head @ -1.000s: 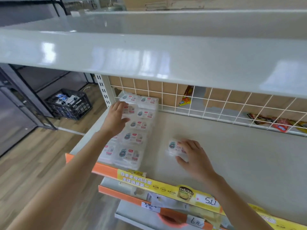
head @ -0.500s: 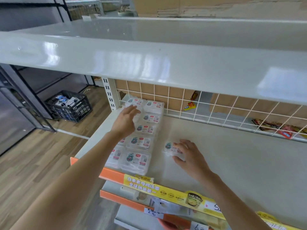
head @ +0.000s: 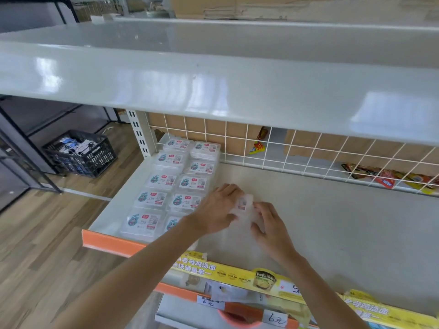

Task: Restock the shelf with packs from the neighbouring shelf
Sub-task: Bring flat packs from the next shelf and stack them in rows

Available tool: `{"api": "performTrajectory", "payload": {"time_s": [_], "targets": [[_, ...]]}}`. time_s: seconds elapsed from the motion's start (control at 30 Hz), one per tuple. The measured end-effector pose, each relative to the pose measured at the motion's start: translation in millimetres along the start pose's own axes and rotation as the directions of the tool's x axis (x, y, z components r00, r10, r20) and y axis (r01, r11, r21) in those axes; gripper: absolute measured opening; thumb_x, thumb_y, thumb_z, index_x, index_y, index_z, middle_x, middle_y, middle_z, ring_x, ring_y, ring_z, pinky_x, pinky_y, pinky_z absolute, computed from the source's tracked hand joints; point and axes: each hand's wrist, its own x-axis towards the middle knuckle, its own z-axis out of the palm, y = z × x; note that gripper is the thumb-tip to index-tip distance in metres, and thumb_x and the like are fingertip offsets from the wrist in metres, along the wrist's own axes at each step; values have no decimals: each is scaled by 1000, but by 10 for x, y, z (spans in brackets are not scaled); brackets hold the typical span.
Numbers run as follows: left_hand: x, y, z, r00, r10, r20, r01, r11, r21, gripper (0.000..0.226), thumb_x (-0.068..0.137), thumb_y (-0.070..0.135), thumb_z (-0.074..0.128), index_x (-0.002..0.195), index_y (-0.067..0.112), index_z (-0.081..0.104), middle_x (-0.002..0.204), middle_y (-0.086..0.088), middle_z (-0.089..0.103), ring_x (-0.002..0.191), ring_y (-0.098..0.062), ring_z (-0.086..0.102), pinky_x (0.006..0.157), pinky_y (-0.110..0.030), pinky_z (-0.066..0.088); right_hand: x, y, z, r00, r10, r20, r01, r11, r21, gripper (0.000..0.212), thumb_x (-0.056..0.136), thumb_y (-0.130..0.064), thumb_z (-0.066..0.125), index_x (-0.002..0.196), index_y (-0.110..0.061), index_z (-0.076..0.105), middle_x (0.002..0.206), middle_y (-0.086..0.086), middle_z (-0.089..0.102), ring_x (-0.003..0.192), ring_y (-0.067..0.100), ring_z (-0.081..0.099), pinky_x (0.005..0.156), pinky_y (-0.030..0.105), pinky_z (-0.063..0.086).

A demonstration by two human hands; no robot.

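- packs (head: 161, 180): clear plastic, white labels with a teal figure and a red mark
- shelf (head: 332, 224): pale grey-white, with an orange front edge
- strip (head: 240, 273) on that edge: yellow with white lettering
- wire grid (head: 297, 150): white squares over brown cardboard
- crate (head: 82, 154): black lattice
- floor (head: 35, 245): brown wood grain

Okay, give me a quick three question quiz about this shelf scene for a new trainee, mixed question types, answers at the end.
1. True or false: the left hand and right hand both touch the loose pack.
2. The stacked packs form how many columns? A) two B) four
3. Fill in: the black crate sits on the ____.

Key: 1 true; 2 A; 3 floor.
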Motion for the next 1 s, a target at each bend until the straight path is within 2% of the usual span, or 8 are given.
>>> {"api": "performTrajectory", "payload": {"time_s": [0.17,0.37,0.5,0.67,0.73,0.8,0.87,1.0], "targets": [[63,-324,-453,977,-146,-157,147,989,-4,54,78,11,70,127,5,48,132,-11,47,123,-28,42,103,-32,32,22,35,77,996,-74,-45,70,994,-81,23,74,-9,48,93,-5,62,105,7,54,88,11,52,78,13,38],[174,-711,-595,923,-385,8,385,923,22,53,87,11,61,135,11,38,141,-7,38,129,-25,36,103,-35,35,40,40,70,998,-50,-24,49,996,-71,19,74,1,55,90,-5,63,104,6,54,84,13,56,78,9,34],[158,-770,-539,897,-440,45,440,898,10,52,91,8,54,139,14,35,149,-6,30,133,-27,35,104,-36,35,47,17,38,999,-26,-44,23,998,-52,19,77,3,52,88,-5,65,103,4,53,81,7,51,78,2,31],[95,-602,-451,972,-235,-11,235,970,57,47,90,3,50,135,9,43,144,-8,37,133,-24,34,108,-31,28,31,-46,23,1000,-16,-24,14,995,-97,23,75,-2,46,89,-5,65,103,2,58,88,4,47,82,-4,25],[72,-485,-399,994,-101,-41,103,993,53,40,85,-1,53,124,4,54,129,-13,52,120,-30,47,102,-38,38,24,-51,11,999,-38,-11,36,990,-137,24,77,-4,45,91,-5,65,104,3,61,91,8,46,85,3,30],[61,-368,-329,997,31,-76,-27,998,49,35,77,1,54,111,2,62,111,-14,61,105,-32,57,89,-41,48,1,-74,-40,996,-72,50,81,974,-210,28,79,-12,43,96,-5,65,106,4,62,95,15,51,87,23,43],[64,-230,-257,994,95,-53,-92,994,63,34,78,5,52,110,5,62,107,-10,62,101,-30,57,85,-39,47,-57,-111,-133,991,-53,124,93,935,-342,29,81,-13,47,105,-6,62,110,6,61,102,25,53,87,37,45],[85,108,-70,977,200,71,-207,971,117,31,81,22,46,102,9,64,96,-6,65,96,-28,58,79,-39,49,-302,-171,-395,989,-99,112,140,876,-461,29,73,-13,45,95,-8,63,89,7,64,81,27,59,67,32,52]]}}
